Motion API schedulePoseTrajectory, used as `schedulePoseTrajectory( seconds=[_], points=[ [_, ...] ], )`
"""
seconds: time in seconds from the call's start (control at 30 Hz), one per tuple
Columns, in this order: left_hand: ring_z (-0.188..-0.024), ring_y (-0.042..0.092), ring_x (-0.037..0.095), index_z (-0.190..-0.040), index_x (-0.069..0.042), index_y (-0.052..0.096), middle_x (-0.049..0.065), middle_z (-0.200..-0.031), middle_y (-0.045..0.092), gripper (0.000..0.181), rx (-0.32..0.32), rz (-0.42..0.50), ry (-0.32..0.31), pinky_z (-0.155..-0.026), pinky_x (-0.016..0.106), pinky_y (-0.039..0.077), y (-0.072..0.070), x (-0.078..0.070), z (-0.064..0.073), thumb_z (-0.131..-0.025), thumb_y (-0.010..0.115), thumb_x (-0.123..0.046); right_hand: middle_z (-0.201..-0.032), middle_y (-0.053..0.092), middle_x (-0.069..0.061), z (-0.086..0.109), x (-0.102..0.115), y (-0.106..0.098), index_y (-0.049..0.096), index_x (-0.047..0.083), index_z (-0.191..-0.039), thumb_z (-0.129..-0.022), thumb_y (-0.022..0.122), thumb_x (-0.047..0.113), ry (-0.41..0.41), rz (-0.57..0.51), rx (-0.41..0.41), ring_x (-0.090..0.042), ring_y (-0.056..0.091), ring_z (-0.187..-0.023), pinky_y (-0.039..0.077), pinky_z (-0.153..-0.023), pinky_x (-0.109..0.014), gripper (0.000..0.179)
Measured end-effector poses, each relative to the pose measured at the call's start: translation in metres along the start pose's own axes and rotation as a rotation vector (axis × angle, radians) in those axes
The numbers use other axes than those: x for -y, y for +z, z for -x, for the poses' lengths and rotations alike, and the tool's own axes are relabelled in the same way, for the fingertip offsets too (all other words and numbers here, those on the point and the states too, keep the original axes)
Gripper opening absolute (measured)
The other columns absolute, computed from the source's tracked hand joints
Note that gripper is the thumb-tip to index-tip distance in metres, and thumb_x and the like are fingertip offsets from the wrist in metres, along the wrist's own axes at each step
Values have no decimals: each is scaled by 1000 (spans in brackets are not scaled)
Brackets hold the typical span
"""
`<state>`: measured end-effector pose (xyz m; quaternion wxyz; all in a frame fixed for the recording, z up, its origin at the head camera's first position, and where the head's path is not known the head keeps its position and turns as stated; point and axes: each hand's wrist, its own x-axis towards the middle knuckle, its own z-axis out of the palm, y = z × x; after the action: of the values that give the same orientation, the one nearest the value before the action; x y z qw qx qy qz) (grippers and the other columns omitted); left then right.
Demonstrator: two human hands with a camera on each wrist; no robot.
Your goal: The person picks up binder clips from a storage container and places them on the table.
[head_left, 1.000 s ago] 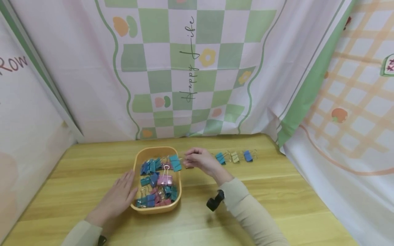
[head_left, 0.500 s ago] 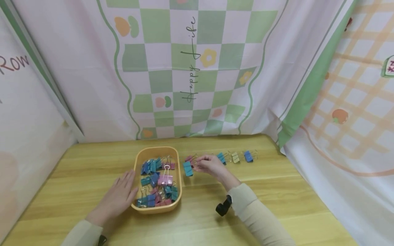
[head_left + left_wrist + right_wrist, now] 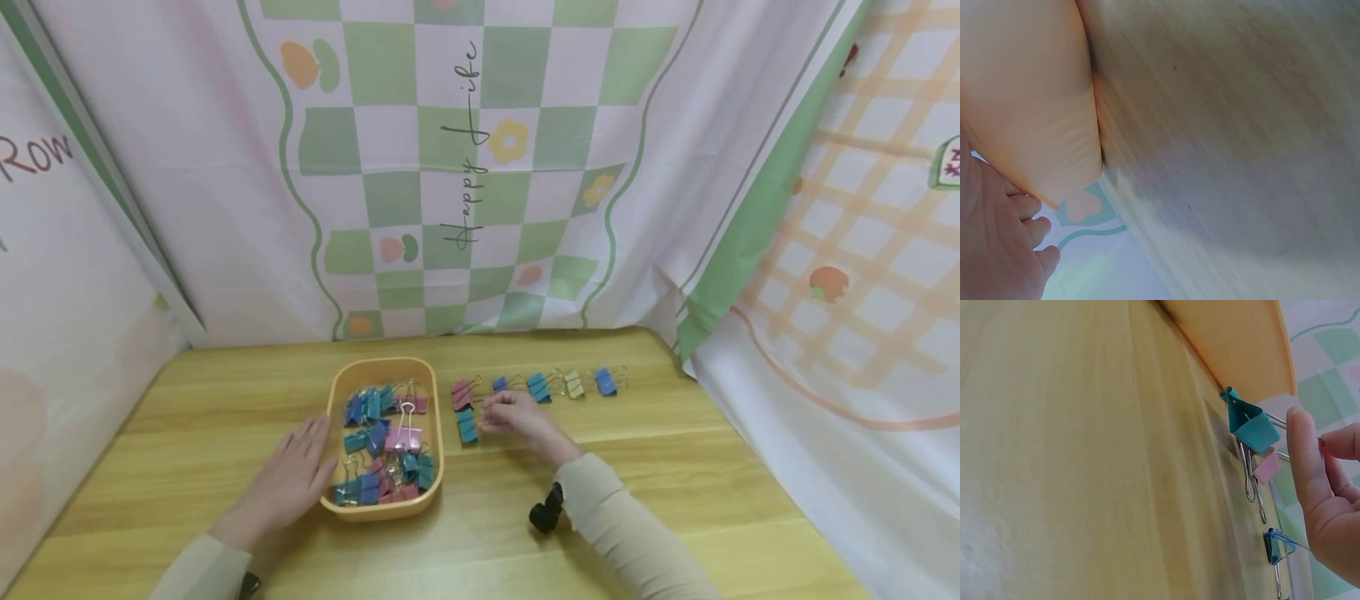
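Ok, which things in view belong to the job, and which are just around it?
Seemingly part of the job:
teal clip, pinched by the right hand
row of clips on the table
orange tub, left hand against its side
clips inside

Just around it:
patterned curtain
black device at the right cuff

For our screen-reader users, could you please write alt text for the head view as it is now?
A person's right hand pinches a teal binder clip in front of a row of five other clips on a wooden table. The left hand touches an orange tray of mixed-color clips; behind hangs a green-checked cloth reading "Happy Life."
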<state>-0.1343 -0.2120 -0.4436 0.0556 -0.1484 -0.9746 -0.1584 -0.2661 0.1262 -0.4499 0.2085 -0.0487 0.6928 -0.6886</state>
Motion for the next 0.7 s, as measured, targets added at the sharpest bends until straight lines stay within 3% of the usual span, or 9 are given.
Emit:
schedulePoseTrajectory(
  seconds=[0.27, 0.7],
  points=[
    [-134, 15, 39, -141, 10, 19, 23, -147, 17, 59, -1, -1, 0, -107, 52, 14, 0, 0, 0, -100, 34, -30, -97, 60, -28, -5, -4, 0, 50, -17, -109, -90, 49, -6, 14, -9, -23, -27, 65, -80, 53, -77, -34, 23],
    [-133, 15, 41, -141, 11, 19, 24, -147, 17, 60, 3, 3, 1, -107, 53, 14, 0, 0, 0, -100, 33, -30, -91, 63, -22, -7, -3, -3, 49, -18, -112, -89, 51, -3, -12, 61, 34, -24, 65, -75, 54, -73, -35, 27]
  ],
)
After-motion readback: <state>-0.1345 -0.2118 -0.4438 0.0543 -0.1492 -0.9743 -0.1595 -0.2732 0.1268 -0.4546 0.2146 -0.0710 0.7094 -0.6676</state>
